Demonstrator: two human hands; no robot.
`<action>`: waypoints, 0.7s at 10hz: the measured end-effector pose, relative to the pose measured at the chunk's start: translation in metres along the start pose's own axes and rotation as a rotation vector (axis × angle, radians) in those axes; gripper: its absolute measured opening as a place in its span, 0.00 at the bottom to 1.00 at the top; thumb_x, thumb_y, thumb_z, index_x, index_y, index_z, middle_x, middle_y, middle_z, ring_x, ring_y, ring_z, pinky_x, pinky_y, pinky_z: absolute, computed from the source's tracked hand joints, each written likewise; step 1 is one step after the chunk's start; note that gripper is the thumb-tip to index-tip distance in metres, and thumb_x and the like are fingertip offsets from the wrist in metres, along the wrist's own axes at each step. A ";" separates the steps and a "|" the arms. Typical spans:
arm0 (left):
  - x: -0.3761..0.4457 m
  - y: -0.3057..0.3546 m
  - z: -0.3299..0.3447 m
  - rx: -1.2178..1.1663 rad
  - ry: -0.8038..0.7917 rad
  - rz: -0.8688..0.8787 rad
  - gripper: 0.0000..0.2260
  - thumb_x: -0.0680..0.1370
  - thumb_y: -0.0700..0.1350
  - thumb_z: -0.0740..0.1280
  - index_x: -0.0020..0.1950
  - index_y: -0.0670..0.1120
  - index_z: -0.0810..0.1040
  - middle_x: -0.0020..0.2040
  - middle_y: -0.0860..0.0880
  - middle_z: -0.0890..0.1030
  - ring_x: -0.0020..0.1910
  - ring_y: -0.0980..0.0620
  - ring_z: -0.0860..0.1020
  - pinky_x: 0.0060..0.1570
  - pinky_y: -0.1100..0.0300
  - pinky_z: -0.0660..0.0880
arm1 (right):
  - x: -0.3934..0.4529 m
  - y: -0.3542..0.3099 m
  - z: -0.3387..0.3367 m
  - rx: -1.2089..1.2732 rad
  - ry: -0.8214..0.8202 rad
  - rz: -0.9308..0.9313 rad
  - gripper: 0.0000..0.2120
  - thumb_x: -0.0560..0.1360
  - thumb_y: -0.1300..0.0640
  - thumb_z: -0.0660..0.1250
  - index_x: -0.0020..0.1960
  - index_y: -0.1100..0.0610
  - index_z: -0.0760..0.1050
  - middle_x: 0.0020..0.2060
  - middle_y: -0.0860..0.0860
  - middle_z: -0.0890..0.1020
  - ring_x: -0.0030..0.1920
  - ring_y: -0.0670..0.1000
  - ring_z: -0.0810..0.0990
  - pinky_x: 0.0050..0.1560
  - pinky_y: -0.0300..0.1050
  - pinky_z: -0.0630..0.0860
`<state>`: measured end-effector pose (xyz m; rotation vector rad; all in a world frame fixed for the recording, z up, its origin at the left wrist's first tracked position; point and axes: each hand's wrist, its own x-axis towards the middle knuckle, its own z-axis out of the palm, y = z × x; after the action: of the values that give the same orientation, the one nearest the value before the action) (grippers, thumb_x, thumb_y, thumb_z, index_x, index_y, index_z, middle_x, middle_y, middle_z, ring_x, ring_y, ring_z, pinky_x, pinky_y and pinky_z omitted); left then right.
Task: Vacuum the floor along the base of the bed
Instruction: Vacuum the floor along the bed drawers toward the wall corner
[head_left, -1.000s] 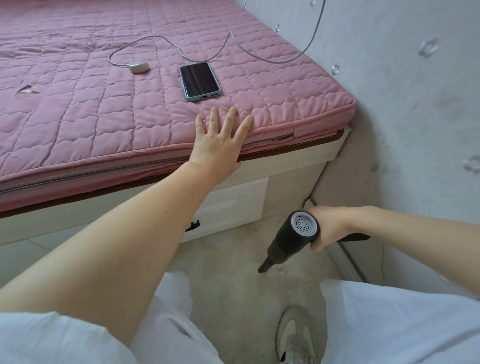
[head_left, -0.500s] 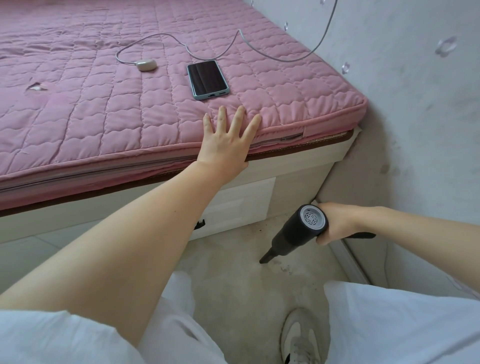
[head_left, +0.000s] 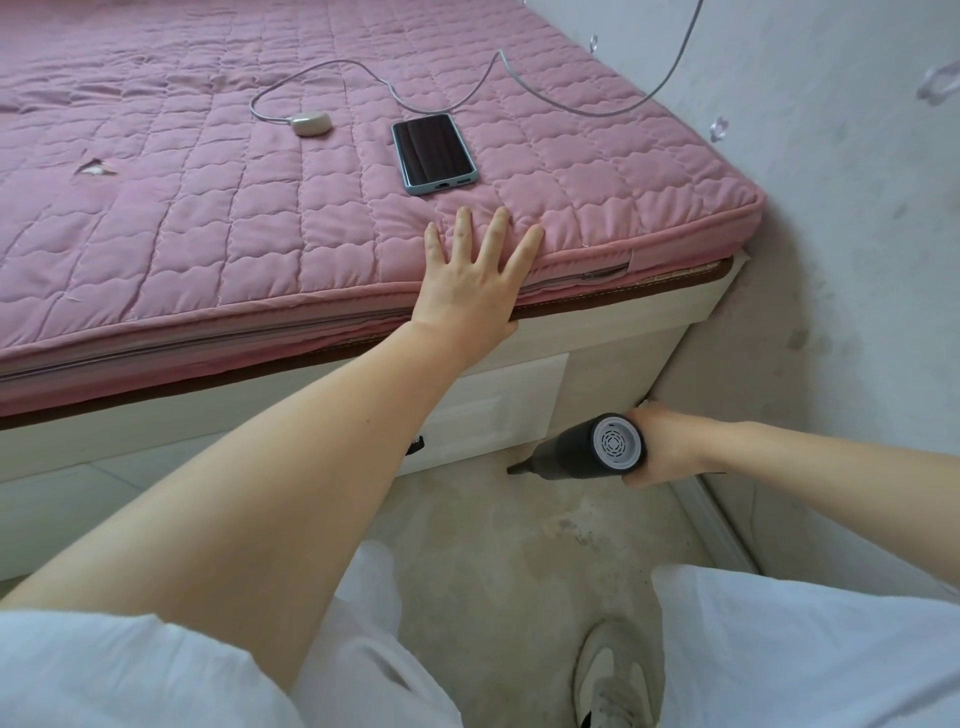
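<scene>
On the pink quilt, far side

You are seeing a phone (head_left: 434, 154) lying face up, right of a white charger puck (head_left: 311, 124) trailing its cable (head_left: 457, 101).

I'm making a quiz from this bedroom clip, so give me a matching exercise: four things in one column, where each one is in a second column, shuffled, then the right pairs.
Things:
1. phone
2. vacuum
3. left hand
4. shoe

Places:
A. on the floor at the bottom of the view
B. gripped in the right hand, nozzle at the bed base
C. lying screen up on the pink mattress
D. pressed flat on the mattress edge

Pairs: 1-C, 2-B, 3-D, 4-A
</scene>
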<state>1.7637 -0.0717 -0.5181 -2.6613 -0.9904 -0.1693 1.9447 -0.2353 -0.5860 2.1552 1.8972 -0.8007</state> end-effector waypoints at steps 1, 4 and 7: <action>0.000 0.000 0.001 0.004 0.005 -0.001 0.42 0.77 0.58 0.66 0.80 0.50 0.41 0.80 0.40 0.47 0.76 0.31 0.48 0.71 0.30 0.51 | 0.003 -0.001 0.003 0.020 -0.010 -0.023 0.11 0.66 0.56 0.71 0.40 0.46 0.69 0.37 0.46 0.78 0.41 0.48 0.79 0.41 0.42 0.76; 0.000 0.000 0.000 0.003 0.005 0.000 0.42 0.77 0.58 0.66 0.80 0.50 0.41 0.80 0.40 0.47 0.76 0.31 0.48 0.71 0.30 0.50 | 0.008 -0.003 0.008 0.010 -0.023 -0.050 0.15 0.67 0.55 0.71 0.53 0.51 0.74 0.46 0.47 0.82 0.46 0.49 0.80 0.47 0.43 0.79; 0.000 0.000 -0.001 0.008 0.005 0.003 0.42 0.77 0.59 0.65 0.80 0.50 0.41 0.80 0.40 0.47 0.77 0.31 0.48 0.72 0.31 0.50 | 0.008 0.001 0.009 0.002 -0.026 -0.040 0.15 0.67 0.54 0.71 0.52 0.50 0.73 0.45 0.47 0.82 0.46 0.49 0.80 0.47 0.44 0.79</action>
<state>1.7632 -0.0718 -0.5172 -2.6538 -0.9834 -0.1715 1.9436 -0.2325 -0.5984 2.1035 1.9331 -0.8342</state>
